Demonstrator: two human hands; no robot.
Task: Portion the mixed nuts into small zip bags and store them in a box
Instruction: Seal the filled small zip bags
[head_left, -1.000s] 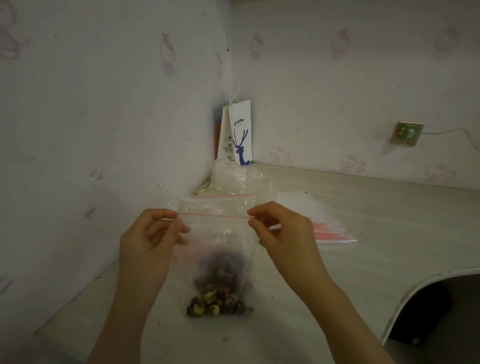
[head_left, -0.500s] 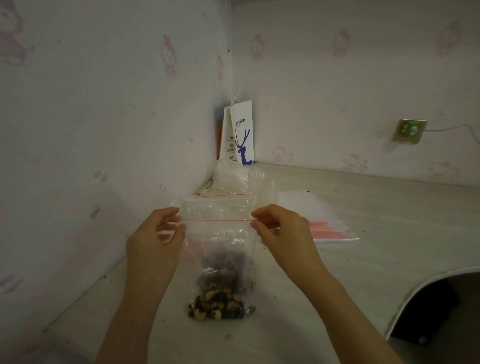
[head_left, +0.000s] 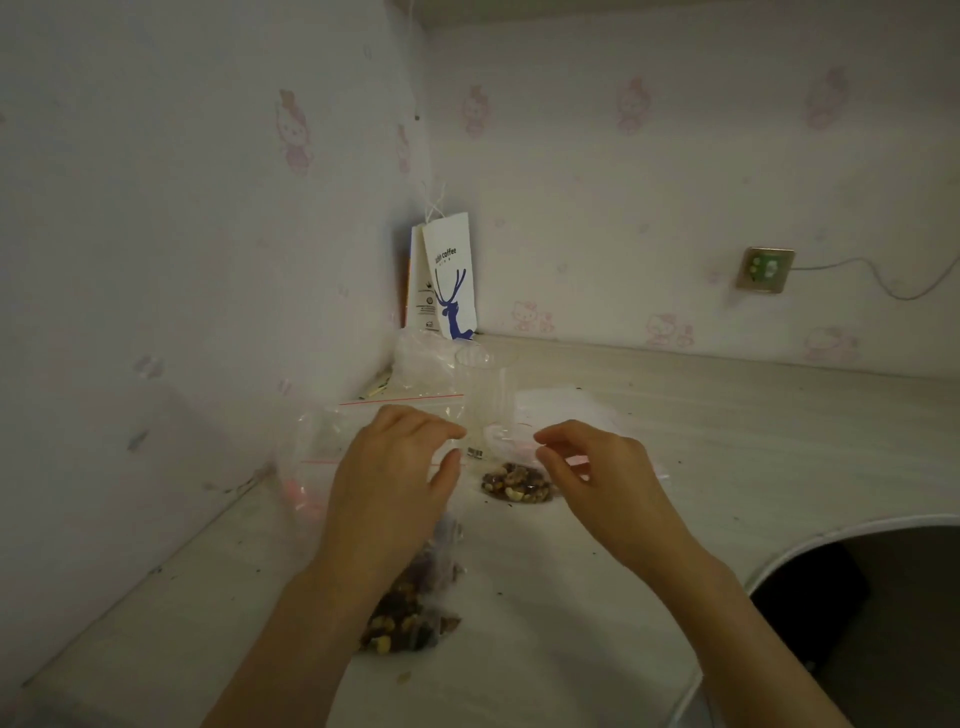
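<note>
One nut bag half hidden under left hand, grip unclear

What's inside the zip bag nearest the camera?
Mixed nuts fill the bottom of the zip bag. The left hand and its wrist cover the bag's upper part, so whether the seal is closed cannot be seen.

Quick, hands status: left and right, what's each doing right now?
Left hand: curled over clear zip bag of mixed nuts; grip cannot be told.
Right hand: loosely curled, holding nothing visible.

white paper bag, "coffee" above blue deer
</note>
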